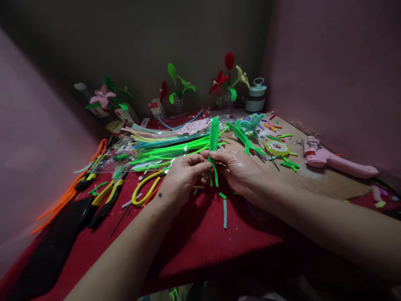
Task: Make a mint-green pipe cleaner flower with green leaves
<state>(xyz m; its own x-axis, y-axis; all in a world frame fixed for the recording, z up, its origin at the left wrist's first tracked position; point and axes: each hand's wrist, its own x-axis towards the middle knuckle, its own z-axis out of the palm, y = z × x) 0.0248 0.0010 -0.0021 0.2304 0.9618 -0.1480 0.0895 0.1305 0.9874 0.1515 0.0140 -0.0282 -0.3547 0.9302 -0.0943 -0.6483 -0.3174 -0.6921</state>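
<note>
Between both hands stands a bright green leaf of pipe cleaners (pixel 214 136), upright, with several loose stem ends hanging below the fingers. My left hand (pixel 187 173) pinches its lower part from the left. From the right, my right hand (pixel 239 169) grips the same spot with thumb and fingers. Just behind the right hand lie more green pipe cleaner leaves (pixel 241 136). A bundle of straight green pipe cleaners (pixel 172 152) lies behind the left hand on clear plastic packaging. Below the hands, a short teal pipe cleaner piece (pixel 225 213) rests on the red cloth.
Yellow-handled scissors (pixel 138 190) and yellow-black pliers (pixel 109 196) lie left, near orange pipe cleaners (pixel 67 196). At right are a yellow tape roll (pixel 277 146) and a pink glue gun or hair tool (pixel 340 161). Pipe cleaner flowers (pixel 229 62) and a lidded container (pixel 256 97) stand behind.
</note>
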